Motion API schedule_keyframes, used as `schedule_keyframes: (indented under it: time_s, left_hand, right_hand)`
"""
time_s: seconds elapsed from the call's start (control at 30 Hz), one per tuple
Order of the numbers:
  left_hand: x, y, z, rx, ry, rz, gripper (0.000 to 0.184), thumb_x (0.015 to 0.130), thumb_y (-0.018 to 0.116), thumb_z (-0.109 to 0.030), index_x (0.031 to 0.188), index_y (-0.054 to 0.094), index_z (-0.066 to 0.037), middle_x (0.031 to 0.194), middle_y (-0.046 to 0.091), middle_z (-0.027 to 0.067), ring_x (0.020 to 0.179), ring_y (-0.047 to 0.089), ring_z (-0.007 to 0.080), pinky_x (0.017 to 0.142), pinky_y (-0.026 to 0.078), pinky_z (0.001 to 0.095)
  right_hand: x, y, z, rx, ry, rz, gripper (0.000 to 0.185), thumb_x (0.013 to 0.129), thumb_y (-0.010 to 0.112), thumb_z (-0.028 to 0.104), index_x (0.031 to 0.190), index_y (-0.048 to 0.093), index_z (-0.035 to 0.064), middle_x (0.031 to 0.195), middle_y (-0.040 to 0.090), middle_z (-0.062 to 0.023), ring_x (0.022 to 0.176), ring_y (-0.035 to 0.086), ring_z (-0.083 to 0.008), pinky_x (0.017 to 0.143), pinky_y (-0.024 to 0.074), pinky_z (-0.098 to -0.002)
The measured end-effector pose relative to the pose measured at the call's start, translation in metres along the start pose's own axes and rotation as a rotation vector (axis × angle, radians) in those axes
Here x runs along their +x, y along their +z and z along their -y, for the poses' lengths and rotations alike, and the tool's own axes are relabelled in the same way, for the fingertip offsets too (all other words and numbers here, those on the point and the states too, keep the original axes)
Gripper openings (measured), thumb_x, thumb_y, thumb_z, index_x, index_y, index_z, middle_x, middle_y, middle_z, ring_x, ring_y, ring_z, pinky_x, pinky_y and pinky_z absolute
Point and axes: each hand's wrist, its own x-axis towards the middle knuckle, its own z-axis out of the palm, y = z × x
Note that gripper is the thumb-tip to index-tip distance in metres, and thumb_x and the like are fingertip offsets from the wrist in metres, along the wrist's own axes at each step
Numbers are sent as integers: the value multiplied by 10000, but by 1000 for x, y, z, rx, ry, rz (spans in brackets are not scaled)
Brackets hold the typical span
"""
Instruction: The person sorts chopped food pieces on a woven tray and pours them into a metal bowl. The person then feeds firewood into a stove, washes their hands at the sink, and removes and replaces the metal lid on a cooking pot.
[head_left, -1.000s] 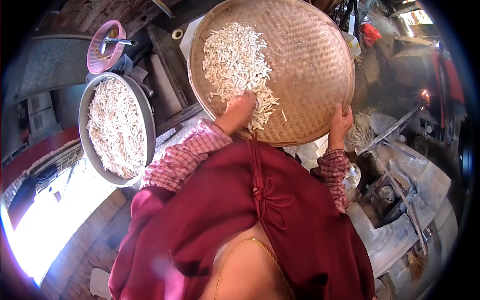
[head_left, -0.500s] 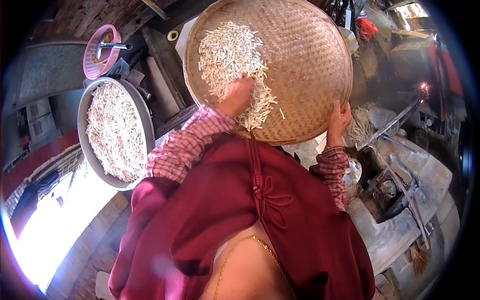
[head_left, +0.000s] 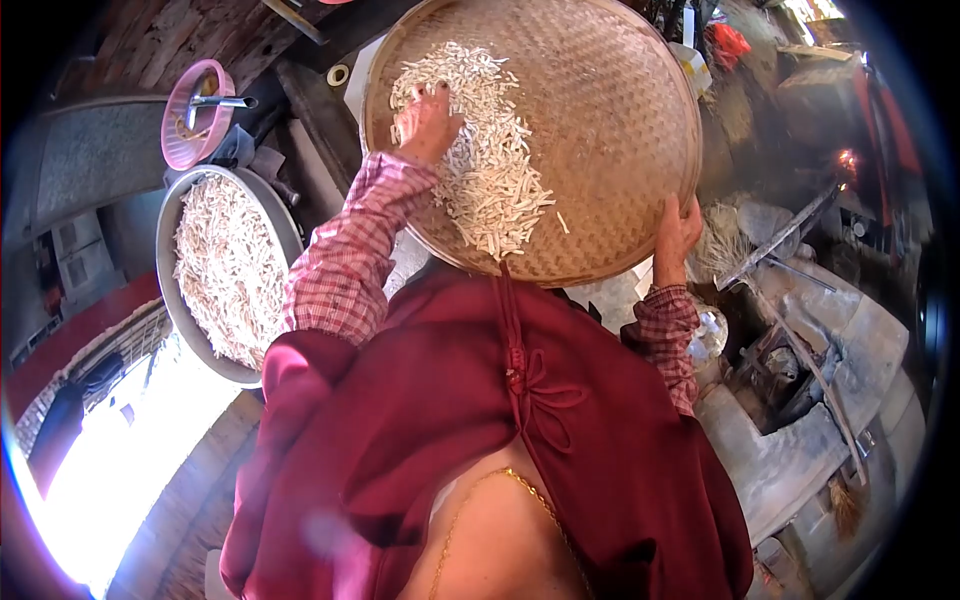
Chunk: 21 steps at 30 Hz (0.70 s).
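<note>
The white pieces (head_left: 495, 190) lie in a loose heap on the left side of the big round tray (head_left: 620, 130), and a trail of them runs to its near edge. One bit sits alone, a little to the right. The heap looks only partly spread, as the woven right side shows. The left hand (head_left: 430, 125) is down among the pieces with bent fingers; I cannot tell if it grips any. The right hand (head_left: 680, 235) holds the tray's near right rim. Left of the tray, a deep pan (head_left: 287, 215) has lots more pieces (head_left: 225, 265). Past it is a pink basket (head_left: 175, 150). Far right, a fire (head_left: 848, 165) glows.
</note>
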Motion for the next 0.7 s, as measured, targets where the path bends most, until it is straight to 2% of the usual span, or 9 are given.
schedule_keyframes:
  time_s: [0.1,0.2,0.23,0.27,0.33,0.43,0.53,0.57,0.7]
  left_hand:
    - [2,13,1,-27,27,34,333,796,588,-203,1090,562,-49,1048,540,276,831,598,393,657,498,467]
    - [-2,26,-11,-85,160,85,202,792,538,-98,967,611,-29,886,593,237,775,611,371,651,504,440]
    - [-5,35,-20,-125,67,148,173,753,495,1,859,630,-26,813,605,219,724,613,360,638,507,426]
    - [-14,42,-24,-187,190,197,216,733,499,17,897,624,-47,841,602,192,745,609,343,627,505,399]
    - [-37,53,-38,-158,257,256,212,736,496,19,909,600,-47,846,588,171,751,601,329,621,499,392]
    - [-59,51,-48,-230,374,126,154,754,496,0,889,565,-27,848,572,164,746,589,327,623,495,392]
    - [-65,24,-57,-332,453,7,57,746,492,10,798,515,7,775,564,188,647,598,292,558,494,391]
    - [-59,28,-52,-311,367,79,123,752,488,7,865,534,7,843,557,216,648,597,309,557,494,420]
    - [-23,26,-27,-144,215,-115,204,762,483,1,955,551,-7,933,531,272,645,591,335,538,490,440]
  right_hand:
    - [0,-1,2,-3,15,7,323,835,553,141,1097,570,-48,971,648,-108,860,590,-170,790,451,-294]
    - [1,-2,-1,-52,5,-8,323,828,559,143,1092,574,-42,958,648,-106,856,591,-171,784,453,-295]
    - [1,-1,0,-52,-1,-18,322,826,561,144,1090,576,-39,951,648,-105,851,591,-172,781,453,-297]
    - [0,0,1,-50,-6,-27,320,823,563,145,1087,578,-35,944,648,-103,846,592,-173,777,454,-298]
    - [0,0,4,-48,22,-31,317,823,564,149,1083,582,-30,933,648,-99,834,593,-177,772,455,-303]
    - [1,-1,3,-88,9,-31,313,824,563,154,1080,584,-25,925,647,-101,823,593,-182,765,457,-309]
    - [2,-2,5,-132,7,-14,313,827,562,156,1081,584,-26,923,646,-105,828,594,-185,770,455,-309]
    - [1,-2,7,-145,15,-7,313,827,562,156,1082,583,-26,924,646,-107,831,594,-186,774,454,-308]
    - [0,1,9,-116,0,-31,318,828,560,154,1086,581,-29,944,644,-101,850,591,-186,793,449,-304]
